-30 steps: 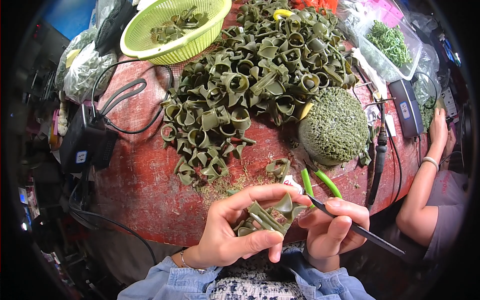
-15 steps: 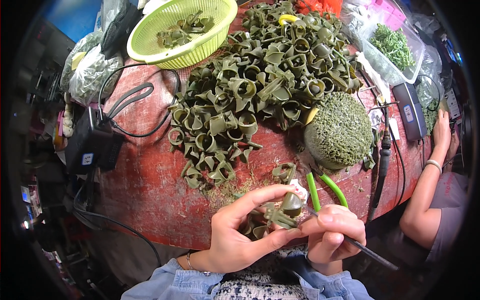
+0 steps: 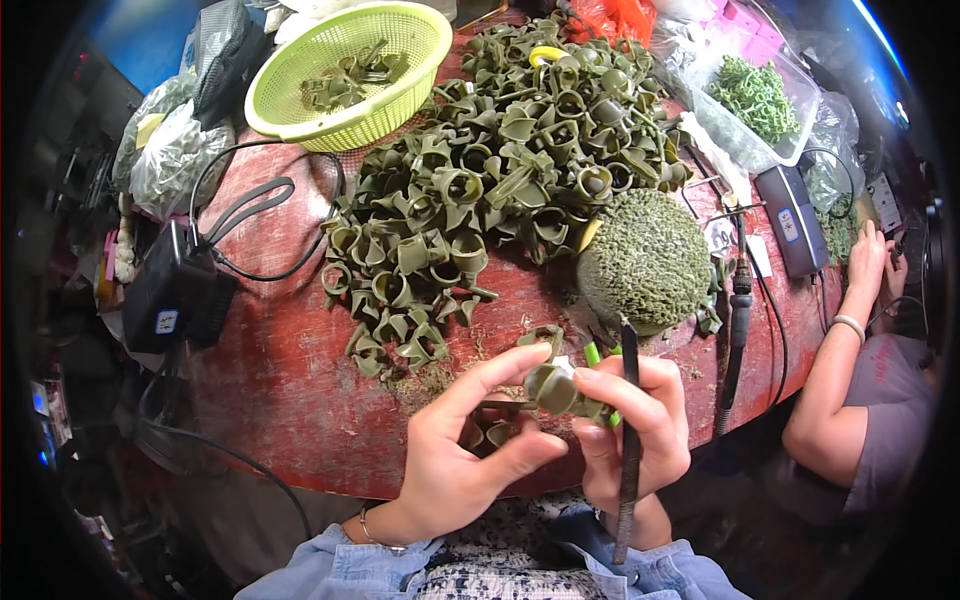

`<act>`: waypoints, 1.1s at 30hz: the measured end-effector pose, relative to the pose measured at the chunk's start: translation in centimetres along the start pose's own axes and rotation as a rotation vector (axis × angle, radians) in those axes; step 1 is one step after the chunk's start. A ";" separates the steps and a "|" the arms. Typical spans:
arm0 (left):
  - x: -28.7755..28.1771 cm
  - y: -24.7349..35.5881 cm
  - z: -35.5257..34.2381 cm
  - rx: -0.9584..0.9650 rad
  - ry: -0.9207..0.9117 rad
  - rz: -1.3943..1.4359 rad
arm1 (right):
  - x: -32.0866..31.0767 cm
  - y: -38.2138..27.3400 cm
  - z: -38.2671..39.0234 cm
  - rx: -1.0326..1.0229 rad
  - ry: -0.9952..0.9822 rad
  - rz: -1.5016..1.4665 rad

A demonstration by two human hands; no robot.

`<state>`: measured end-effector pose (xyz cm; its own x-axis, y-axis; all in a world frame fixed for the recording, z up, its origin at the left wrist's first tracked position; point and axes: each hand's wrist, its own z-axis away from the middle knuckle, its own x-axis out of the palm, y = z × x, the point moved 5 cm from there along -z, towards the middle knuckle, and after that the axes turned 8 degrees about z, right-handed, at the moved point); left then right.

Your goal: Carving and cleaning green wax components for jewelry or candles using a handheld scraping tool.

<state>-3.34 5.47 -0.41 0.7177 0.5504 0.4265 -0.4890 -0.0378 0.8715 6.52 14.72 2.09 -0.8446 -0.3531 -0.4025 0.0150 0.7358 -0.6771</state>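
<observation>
In my right hand (image 3: 640,425) is a dark flat file (image 3: 629,400), held upright across the fingers. Its thumb and fingertips also pinch an olive-green cup-shaped piece (image 3: 552,388). My left hand (image 3: 465,445) curves beside that piece, thumb and index finger apart, the index tip close to its upper edge. More green cup-shaped pieces (image 3: 490,432) show in the crook of the left hand, seemingly held by its hidden fingers. Green-handled pliers (image 3: 592,355) lie just beyond, mostly hidden by my right hand. A large heap of similar pieces (image 3: 470,180) covers the red table (image 3: 290,380).
Beyond my right hand stands a round block with a rough green top (image 3: 650,260). A yellow-green basket (image 3: 350,125) sits far left, a clear tub (image 3: 790,150) far right. Black adapters (image 3: 180,290) and cables lie left. At right, a co-worker's arm (image 3: 835,380) reaches past a corded handpiece (image 3: 738,300).
The file has swung from slanting down to the right to upright. The cup-shaped piece has passed from my left fingertips to my right, and my left thumb and index have spread apart.
</observation>
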 end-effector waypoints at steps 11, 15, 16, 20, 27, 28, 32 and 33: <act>-0.9 0.3 0.0 -0.015 0.035 0.057 | 0.3 -1.4 0.0 -0.107 -0.074 0.045; -0.7 0.6 0.3 0.048 0.015 0.087 | -0.7 -0.1 1.2 0.158 -0.025 -0.126; -0.6 0.5 0.3 0.049 0.016 0.092 | -0.6 0.5 1.9 0.192 0.107 -0.275; -0.3 1.0 0.5 0.124 0.005 0.041 | -0.3 0.6 1.9 0.354 0.161 -0.272; -0.3 1.8 0.4 0.326 -0.049 -0.316 | 0.4 1.8 2.1 0.596 0.043 -0.618; -0.1 1.9 0.4 0.360 -0.071 -0.360 | 0.5 1.8 1.9 0.605 0.031 -0.656; 0.0 2.0 0.2 0.409 -0.081 -0.410 | 0.6 1.9 1.9 0.678 0.001 -0.689; 0.0 2.0 0.2 0.463 -0.054 -0.441 | 0.7 1.9 1.9 0.661 -0.012 -0.714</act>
<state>-4.27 5.24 1.35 0.8325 0.5539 0.0048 0.1145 -0.1806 0.9769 6.94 14.81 -0.63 -0.7662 -0.5988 0.2334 -0.1978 -0.1259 -0.9721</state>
